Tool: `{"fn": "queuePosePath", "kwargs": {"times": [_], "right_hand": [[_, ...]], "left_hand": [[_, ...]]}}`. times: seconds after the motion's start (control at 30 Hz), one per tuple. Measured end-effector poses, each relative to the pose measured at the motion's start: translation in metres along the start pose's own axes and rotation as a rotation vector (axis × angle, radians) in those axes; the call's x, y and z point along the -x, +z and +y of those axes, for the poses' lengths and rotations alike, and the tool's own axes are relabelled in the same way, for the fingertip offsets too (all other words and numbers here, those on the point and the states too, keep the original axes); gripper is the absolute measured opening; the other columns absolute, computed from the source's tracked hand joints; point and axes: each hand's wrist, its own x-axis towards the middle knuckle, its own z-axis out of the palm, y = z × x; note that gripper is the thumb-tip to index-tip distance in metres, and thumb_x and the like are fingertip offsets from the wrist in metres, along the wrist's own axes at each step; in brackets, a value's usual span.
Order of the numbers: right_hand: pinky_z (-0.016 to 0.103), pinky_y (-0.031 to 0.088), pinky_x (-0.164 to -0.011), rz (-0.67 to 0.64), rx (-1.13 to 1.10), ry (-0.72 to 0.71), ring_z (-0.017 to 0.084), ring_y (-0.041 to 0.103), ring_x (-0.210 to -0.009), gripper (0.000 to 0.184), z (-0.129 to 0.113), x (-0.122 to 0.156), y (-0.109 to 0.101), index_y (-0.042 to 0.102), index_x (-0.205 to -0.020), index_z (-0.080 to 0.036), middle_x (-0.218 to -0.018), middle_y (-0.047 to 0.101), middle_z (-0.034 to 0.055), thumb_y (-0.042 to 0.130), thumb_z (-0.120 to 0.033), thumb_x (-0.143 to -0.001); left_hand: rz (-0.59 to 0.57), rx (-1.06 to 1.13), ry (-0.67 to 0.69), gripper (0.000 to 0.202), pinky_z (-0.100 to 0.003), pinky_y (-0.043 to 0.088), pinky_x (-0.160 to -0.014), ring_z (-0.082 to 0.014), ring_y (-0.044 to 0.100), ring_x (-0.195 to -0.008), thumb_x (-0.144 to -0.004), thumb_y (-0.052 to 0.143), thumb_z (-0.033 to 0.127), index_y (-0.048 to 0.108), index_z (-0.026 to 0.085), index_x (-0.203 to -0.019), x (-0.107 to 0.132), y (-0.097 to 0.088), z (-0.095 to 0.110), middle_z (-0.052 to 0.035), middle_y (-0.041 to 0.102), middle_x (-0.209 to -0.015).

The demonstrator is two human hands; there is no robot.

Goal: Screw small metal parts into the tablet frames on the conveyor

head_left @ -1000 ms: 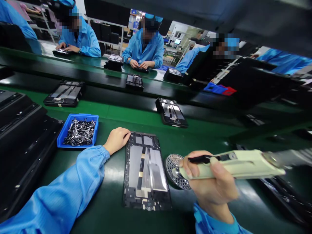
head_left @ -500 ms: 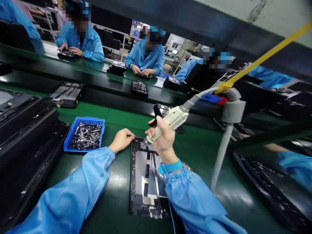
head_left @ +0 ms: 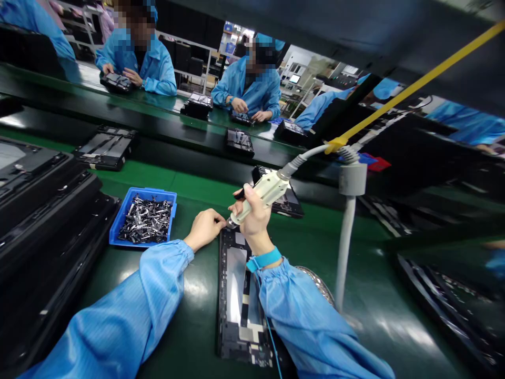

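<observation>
Tablet panel (head_left: 235, 295) is lying flat on the bench (head_left: 193, 316), its length running toward twelve o'clock. Taking its middle as the dial's centre, the left hand (head_left: 205, 229) is touching or nearly touching the corner between eleven and twelve; whether its curled fingers are closing on anything, I cannot tell. The right hand's (head_left: 256, 213) fingers are gripping a cream power driver (head_left: 272, 188), its slanted tip pointing at that same corner, just beside the left fingertips. A blue tray (head_left: 120, 225) is sitting at ten o'clock, a metal dish (head_left: 317, 280) at three. With tip and fingertips so close, a slipping bit could be catching skin or scratching the panel. The right sleeve (head_left: 303, 316) or blue cord (head_left: 274, 345), crossing above the panel, could be snagging and shifting it.
</observation>
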Motion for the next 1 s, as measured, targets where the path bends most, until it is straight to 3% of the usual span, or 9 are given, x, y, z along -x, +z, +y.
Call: {"fn": "queuePosePath", "kwargs": {"times": [0.63,0.73,0.87,0.93,1.0], "right_hand": [[0.029,0.052,-0.046,-0.005,-0.008,-0.049,0.011,0.046,-0.034,0.038,0.014,0.005,0.005,0.06,-0.059,-0.023,-0.039,0.051,-0.0059,0.083,-0.05,-0.073],[0.031,0.05,-0.046,0.01,-0.121,-0.121,0.011,0.045,-0.034,0.041,-0.017,0.004,0.003,0.061,-0.064,-0.024,-0.039,0.046,-0.008,0.081,-0.06,-0.072],[0.03,0.042,-0.045,-0.004,-0.33,-0.292,0.011,0.039,-0.034,0.046,-0.09,0.012,-0.016,0.065,-0.067,-0.024,-0.039,0.039,-0.0087,0.075,-0.069,-0.072],[0.032,0.04,-0.046,-0.033,-0.342,-0.367,0.012,0.038,-0.035,0.044,-0.124,0.025,-0.035,0.068,-0.069,-0.025,-0.039,0.037,-0.0079,0.074,-0.068,-0.074],[0.033,0.039,-0.047,-0.038,-0.323,-0.428,0.013,0.039,-0.036,0.041,-0.149,0.04,-0.057,0.073,-0.07,-0.025,-0.04,0.036,-0.0066,0.077,-0.065,-0.075]], "left_hand": [[0.001,-0.089,-0.02,0.015,-0.027,0.049,-0.077,-0.0183,0.069,-0.082,-0.088,0.065,0.012,0.079,0.015,-0.085,0.004,-0.005,0.005,-0.0054,0.076,-0.089],[0.026,-0.146,-0.011,0.016,-0.027,0.052,-0.081,-0.0181,0.071,-0.087,-0.088,0.063,0.01,0.078,0.016,-0.085,0.003,-0.008,0.007,-0.0049,0.077,-0.092],[0.083,-0.255,-0.007,0.019,-0.033,0.057,-0.089,-0.021,0.073,-0.093,-0.091,0.06,0.01,0.077,0.016,-0.089,0.01,-0.019,0.018,-0.0076,0.078,-0.099],[0.122,-0.312,0.022,0.023,-0.04,0.057,-0.1,-0.0254,0.072,-0.112,-0.094,0.057,0.014,0.077,0.017,-0.104,0.033,-0.015,0.026,-0.0123,0.076,-0.119],[0.111,-0.366,0.151,0.035,-0.047,0.049,-0.117,-0.0297,0.059,-0.139,-0.095,0.06,0.022,0.071,0.021,-0.128,0.073,0.003,0.03,-0.015,0.065,-0.145]]}}
